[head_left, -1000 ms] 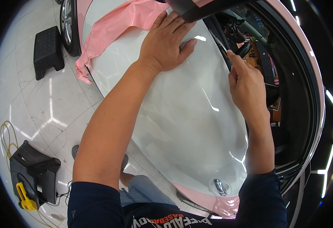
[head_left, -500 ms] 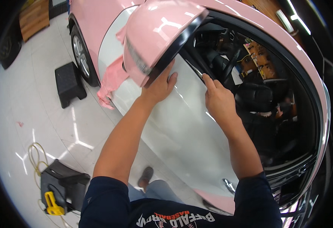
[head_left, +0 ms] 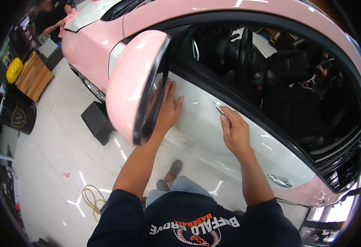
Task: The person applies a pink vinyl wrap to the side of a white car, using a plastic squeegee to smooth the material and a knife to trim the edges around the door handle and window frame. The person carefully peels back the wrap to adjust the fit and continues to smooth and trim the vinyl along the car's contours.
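Note:
My right hand (head_left: 235,133) pinches a slim silver knife (head_left: 219,108), its narrow tip toward the top of the white door panel (head_left: 207,127), just below the black window trim (head_left: 240,106). Whether the tip touches the panel is too small to tell. My left hand (head_left: 169,108) lies with fingers stretched out on the same panel, beside the pink wing mirror (head_left: 133,82). The mirror's housing and black edge hide part of that hand and its wrist. A chrome door handle (head_left: 280,181) sits toward the rear of the door.
The mirror juts out over my left forearm. Through the window opening show the steering wheel (head_left: 245,45) and black seats. A black step stool (head_left: 98,122) stands by the front wheel, a yellow cord (head_left: 92,200) on the floor. At far left, another person (head_left: 51,20) holds pink material.
My view has shifted, showing more of the car's front and another person. The knife has moved back from near the mirror along the window edge. My left hand stays flat by the mirror.

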`<state>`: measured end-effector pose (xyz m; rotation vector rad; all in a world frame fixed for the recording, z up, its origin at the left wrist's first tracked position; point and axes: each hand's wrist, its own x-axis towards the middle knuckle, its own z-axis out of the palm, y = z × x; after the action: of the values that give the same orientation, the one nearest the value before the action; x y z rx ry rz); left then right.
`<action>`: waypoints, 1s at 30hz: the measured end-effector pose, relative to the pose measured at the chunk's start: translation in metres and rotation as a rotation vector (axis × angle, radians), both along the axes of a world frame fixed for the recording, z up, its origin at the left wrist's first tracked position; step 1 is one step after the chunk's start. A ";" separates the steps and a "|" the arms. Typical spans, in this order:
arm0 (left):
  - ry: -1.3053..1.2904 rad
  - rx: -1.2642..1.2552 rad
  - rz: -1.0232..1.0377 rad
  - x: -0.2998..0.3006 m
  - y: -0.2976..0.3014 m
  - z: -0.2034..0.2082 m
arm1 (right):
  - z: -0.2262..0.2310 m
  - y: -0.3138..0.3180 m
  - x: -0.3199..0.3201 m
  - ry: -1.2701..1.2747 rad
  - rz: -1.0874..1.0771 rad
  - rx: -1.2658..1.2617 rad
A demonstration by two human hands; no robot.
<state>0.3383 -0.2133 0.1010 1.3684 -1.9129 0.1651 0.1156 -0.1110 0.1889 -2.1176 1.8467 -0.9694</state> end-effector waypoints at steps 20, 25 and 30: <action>-0.018 -0.201 -0.639 0.037 -0.046 -0.001 | -0.023 -0.048 0.074 0.195 -0.202 -0.078; -0.005 -0.180 -0.642 0.035 -0.051 -0.007 | -0.020 -0.047 0.086 0.258 -0.304 -0.031; 0.018 -0.172 -0.617 0.032 -0.049 -0.007 | -0.018 -0.047 0.091 0.236 -0.312 -0.017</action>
<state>0.3705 -0.2628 0.0937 0.6225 -2.1555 0.0101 0.2064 -0.1576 0.1707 -2.0690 2.3457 -0.8217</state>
